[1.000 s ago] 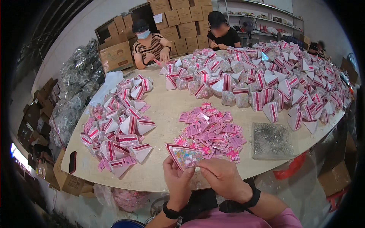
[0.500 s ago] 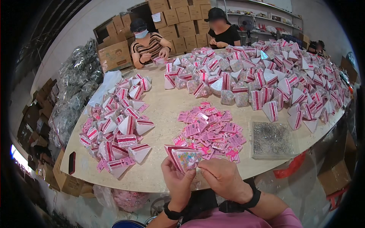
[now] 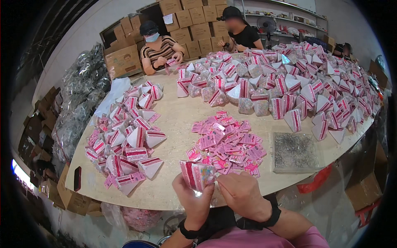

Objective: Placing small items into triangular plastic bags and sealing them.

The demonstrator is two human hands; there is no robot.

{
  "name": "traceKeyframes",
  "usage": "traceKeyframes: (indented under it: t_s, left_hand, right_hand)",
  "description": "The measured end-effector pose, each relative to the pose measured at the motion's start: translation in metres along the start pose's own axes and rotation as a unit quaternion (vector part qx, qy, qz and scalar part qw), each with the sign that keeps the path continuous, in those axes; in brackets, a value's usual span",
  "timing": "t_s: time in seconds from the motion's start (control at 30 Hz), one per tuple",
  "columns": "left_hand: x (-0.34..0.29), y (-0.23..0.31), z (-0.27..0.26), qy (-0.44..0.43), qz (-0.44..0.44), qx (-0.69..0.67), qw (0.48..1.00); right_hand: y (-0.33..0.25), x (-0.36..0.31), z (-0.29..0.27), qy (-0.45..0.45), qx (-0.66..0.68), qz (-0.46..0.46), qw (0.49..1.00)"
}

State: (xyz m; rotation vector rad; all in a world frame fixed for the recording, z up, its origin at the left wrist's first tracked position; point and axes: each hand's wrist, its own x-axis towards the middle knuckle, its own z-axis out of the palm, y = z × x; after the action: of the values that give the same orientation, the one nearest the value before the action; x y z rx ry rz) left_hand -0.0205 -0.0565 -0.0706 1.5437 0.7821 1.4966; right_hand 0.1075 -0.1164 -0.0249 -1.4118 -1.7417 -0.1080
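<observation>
A toy cake slice [image 3: 197, 175], wedge-shaped with pink and white layers and a speckled side, stands in the grip of my left hand [image 3: 195, 203] above the table's near edge. My right hand [image 3: 244, 195] is closed in a pinch right beside the slice's right edge. Whatever its fingertips hold is hidden or too small to name. Just beyond both hands lies a heap of small pink printed cards [image 3: 227, 144]. To the right of the cards, a clear shallow tray [image 3: 276, 168] contains many thin metal pieces.
One heap of cake slices [image 3: 124, 149] covers the table's left part; a larger heap [image 3: 264, 91] spreads over the far right. A dark phone [image 3: 77, 178] lies at the left edge. Two people sit across the table [image 3: 186, 111], before stacked cartons [image 3: 198, 33].
The slice in my left hand has turned, so its layered side faces me more. My right hand stays close to it. Across the table, one person's head and hands have moved.
</observation>
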Motion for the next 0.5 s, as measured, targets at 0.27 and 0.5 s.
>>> traceKeyframes:
  t_s: [0.27, 0.5]
  left_hand:
    - [0.0002, -0.0029, 0.0010, -0.012, -0.010, 0.059, 0.998]
    - [0.0002, -0.0073, -0.0049, -0.068, -0.056, 0.047, 0.995]
  right_hand:
    - [0.0085, -0.0009, 0.0062, -0.009, -0.019, -0.003, 1.000]
    - [0.0092, 0.0078, 0.0028, -0.062, 0.258, 0.200, 0.943]
